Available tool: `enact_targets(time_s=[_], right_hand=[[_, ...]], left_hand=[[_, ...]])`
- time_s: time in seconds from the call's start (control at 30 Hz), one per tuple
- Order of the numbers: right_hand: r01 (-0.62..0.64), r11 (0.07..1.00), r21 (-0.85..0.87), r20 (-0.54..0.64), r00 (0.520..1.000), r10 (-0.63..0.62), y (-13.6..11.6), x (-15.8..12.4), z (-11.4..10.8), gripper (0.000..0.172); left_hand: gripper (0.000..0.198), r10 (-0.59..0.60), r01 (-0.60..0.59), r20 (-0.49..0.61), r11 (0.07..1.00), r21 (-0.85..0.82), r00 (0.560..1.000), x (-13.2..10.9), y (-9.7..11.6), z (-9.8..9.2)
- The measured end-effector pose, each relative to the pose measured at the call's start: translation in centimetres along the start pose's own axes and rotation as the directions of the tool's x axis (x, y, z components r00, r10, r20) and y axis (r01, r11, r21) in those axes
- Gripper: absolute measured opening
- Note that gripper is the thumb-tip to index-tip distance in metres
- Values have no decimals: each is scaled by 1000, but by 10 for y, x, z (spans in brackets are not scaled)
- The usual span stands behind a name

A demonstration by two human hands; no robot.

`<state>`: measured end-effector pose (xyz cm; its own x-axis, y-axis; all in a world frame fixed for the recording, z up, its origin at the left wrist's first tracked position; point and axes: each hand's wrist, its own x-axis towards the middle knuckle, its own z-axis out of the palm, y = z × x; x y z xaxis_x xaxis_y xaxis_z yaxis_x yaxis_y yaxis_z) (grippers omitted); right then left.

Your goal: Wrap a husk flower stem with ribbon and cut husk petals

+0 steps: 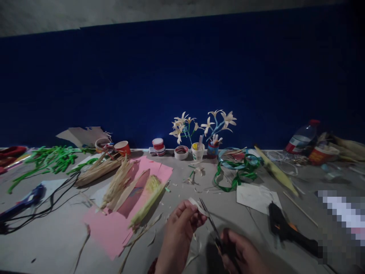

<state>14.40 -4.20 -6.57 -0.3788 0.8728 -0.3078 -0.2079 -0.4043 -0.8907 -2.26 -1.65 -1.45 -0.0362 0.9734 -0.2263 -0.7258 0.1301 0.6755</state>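
Observation:
My left hand [182, 220] pinches a small pale piece of corn husk [197, 206] between thumb and fingers. In my right hand [239, 249] is a pair of scissors [211, 220], its blades pointing up and away from me. The blades lie right beside the husk piece; whether they touch it I cannot tell. Thin pale offcuts [194, 247] lie on the table below my hands. Beyond them rests a loose husk flower [196, 173] with a green stem. Further back, white husk flowers [182, 123] stand in a small cup [197, 153], with more flowers [225, 120] to their right.
Dried husks [116, 186] and a greenish husk [146, 207] lie on pink paper [110, 232] at left. A black glue gun [285, 226] and green ribbon [228, 186] lie at right. A blue glue gun [31, 198] with dark cords is far left. A bottle [303, 137] stands back right.

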Motion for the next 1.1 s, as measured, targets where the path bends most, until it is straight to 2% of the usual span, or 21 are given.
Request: enact_targets(time_s=[0.1,0.3,0.43,0.5,0.57,0.63,0.73,0.9,1.0,1.03,1.07,1.1], right_hand=[[-7,1000,-16,-11,1000,7,-5,-1,2,52],[-11,990,-143,-13,1000,9,-14,-2,3,45],[54,987,-150,-101,992,-70,-14,-1,3,45],[104,988,-111,-221,967,-127,-13,-1,6,44],[177,983,-54,-342,921,-185,-14,0,11,49],[268,963,-31,-406,877,-257,-17,4,18,52],[362,927,-95,-381,848,-370,-23,10,27,39],[378,912,-160,-346,844,-410,-29,15,34,23],[381,905,-191,-310,851,-424,-34,13,32,22],[375,903,-210,-292,857,-424,-37,11,31,22],[366,902,-231,-271,866,-421,-40,10,30,20],[353,901,-253,-250,876,-413,-44,8,29,19]], left_hand=[[15,1,-1,-2,1000,2,1000,1,0,0],[19,22,-22,-17,999,29,1000,-2,4,1],[20,42,-42,-16,999,27,999,-2,4,1],[20,26,-26,-8,1000,16,1000,-2,2,1],[19,-3,3,10,1000,3,1000,-3,-1,0],[18,-26,26,41,1000,-16,999,-5,-5,0],[18,-36,38,75,999,-27,996,-7,-11,-2],[23,-60,61,64,998,-17,996,-10,-18,-8],[27,-82,68,94,988,138,992,-20,-11,-14],[28,-47,19,107,970,244,993,-25,-7,-17],[29,38,-83,126,924,374,991,-30,-1,-19],[29,163,-222,159,839,497,974,-34,5,-21]])
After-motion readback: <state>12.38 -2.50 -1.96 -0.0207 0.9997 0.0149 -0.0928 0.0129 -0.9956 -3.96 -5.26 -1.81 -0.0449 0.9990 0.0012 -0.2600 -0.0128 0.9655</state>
